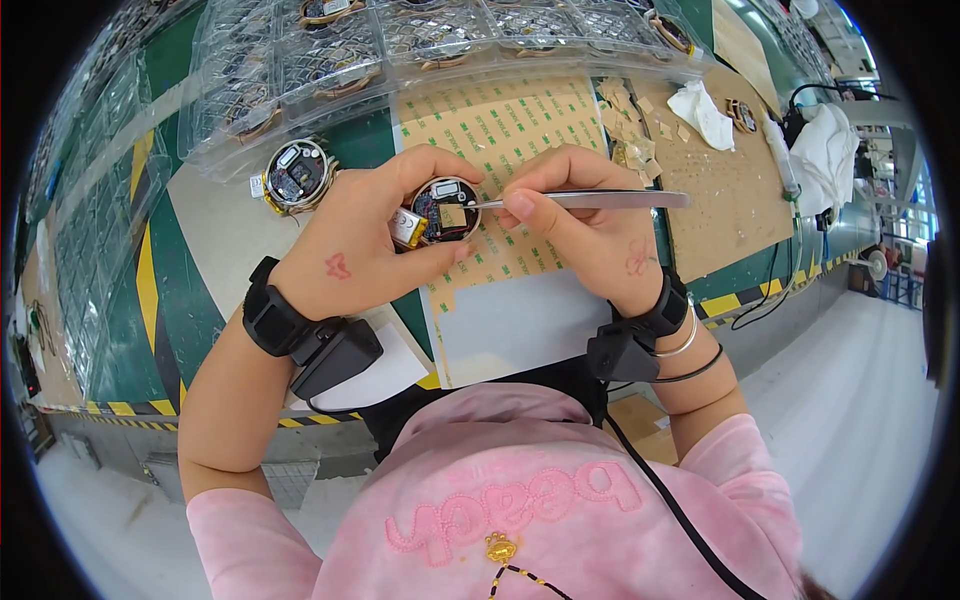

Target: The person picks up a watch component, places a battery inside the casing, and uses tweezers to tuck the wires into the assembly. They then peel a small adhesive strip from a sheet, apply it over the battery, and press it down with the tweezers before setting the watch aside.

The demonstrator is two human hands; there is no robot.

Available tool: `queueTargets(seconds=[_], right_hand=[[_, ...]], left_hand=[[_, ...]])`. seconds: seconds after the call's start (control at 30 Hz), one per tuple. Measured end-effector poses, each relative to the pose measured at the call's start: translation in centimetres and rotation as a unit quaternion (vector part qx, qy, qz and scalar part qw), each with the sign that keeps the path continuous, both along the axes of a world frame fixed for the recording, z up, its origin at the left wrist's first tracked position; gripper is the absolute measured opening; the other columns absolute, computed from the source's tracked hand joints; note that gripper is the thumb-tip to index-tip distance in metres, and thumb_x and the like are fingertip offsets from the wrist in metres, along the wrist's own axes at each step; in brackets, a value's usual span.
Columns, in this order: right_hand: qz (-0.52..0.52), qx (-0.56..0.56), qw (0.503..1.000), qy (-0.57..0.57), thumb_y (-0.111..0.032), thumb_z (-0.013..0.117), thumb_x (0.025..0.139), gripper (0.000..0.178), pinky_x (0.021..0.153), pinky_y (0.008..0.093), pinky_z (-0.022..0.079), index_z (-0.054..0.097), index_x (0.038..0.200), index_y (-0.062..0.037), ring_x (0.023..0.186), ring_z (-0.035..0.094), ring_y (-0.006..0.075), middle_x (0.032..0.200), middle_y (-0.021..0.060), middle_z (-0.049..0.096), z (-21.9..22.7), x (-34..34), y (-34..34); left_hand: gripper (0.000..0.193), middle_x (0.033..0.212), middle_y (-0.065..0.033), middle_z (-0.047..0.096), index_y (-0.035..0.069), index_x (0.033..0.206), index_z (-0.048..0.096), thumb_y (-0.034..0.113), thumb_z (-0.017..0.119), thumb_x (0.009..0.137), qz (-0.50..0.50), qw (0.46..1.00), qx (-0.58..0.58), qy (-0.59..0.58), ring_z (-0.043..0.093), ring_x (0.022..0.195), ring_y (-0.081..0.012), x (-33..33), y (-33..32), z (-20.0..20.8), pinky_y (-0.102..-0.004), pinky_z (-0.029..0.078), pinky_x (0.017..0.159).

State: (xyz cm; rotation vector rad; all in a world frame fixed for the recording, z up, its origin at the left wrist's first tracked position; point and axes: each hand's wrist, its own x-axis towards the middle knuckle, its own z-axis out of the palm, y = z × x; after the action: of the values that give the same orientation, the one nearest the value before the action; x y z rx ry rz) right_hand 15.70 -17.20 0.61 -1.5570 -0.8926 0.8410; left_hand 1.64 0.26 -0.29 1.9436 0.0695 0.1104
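Note:
My left hand (365, 235) is closed around the rim of a round watch case (436, 225), its circuit board facing up. A small silver battery with yellow tape (407, 227) sticks out at the case's left side. On the board lies a small tan adhesive square (453, 216). In my right hand (575, 225) I pinch metal tweezers (610, 199), held almost level, and their tip meets the square. Beneath both hands is a tan sheet of adhesive pieces with green print (500, 120). Another open watch case (298, 176) rests left of my left hand.
Clear plastic trays (380, 75) full of watch cases line the far side. Peeled tan scraps (630, 140) lie right of the sheet, near a crumpled white tissue (702, 113) on a brown board (720, 210). A white pen-like tool with a cord (781, 160) stands at the right.

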Motion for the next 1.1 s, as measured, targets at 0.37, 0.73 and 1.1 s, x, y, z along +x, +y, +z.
queueTargets(seconds=[0.37,0.73,1.1], right_hand=[[0.027,0.036,0.985,-0.167,-0.006,0.068,0.084,0.011,0.069,0.0249,0.048,0.060,0.088,-0.0004,0.078,0.061,0.0124,0.086,0.0081,0.064,-0.2,0.0,0.1],[0.010,0.175,0.929,-0.325,0.000,0.073,0.075,0.018,0.063,0.0271,0.050,0.061,0.088,-0.0028,0.072,0.063,0.0204,0.083,0.0110,0.065,-0.4,-0.9,0.3],[0.000,0.112,0.952,-0.284,-0.002,0.071,0.079,0.014,0.062,0.0261,0.049,0.061,0.088,-0.0017,0.072,0.063,0.0175,0.084,0.0107,0.065,-0.5,-0.9,0.4]], left_hand=[[0.042,0.088,-0.0074,0.064,0.005,0.112,0.056,0.010,0.073,0.073,0.021,0.999,0.006,-0.039,0.064,0.079,-0.0167,0.2,-0.1,-0.3,-0.0276,0.050,0.071],[0.045,0.091,-0.0088,0.065,0.005,0.115,0.053,0.008,0.071,0.074,0.042,0.998,-0.047,0.010,0.066,0.081,-0.0169,0.0,-0.2,-0.1,-0.0279,0.052,0.071],[0.044,0.092,-0.0090,0.065,0.005,0.114,0.053,0.008,0.071,0.074,0.052,0.998,-0.029,-0.002,0.066,0.082,-0.0181,0.2,-0.2,-0.1,-0.0285,0.052,0.072]])
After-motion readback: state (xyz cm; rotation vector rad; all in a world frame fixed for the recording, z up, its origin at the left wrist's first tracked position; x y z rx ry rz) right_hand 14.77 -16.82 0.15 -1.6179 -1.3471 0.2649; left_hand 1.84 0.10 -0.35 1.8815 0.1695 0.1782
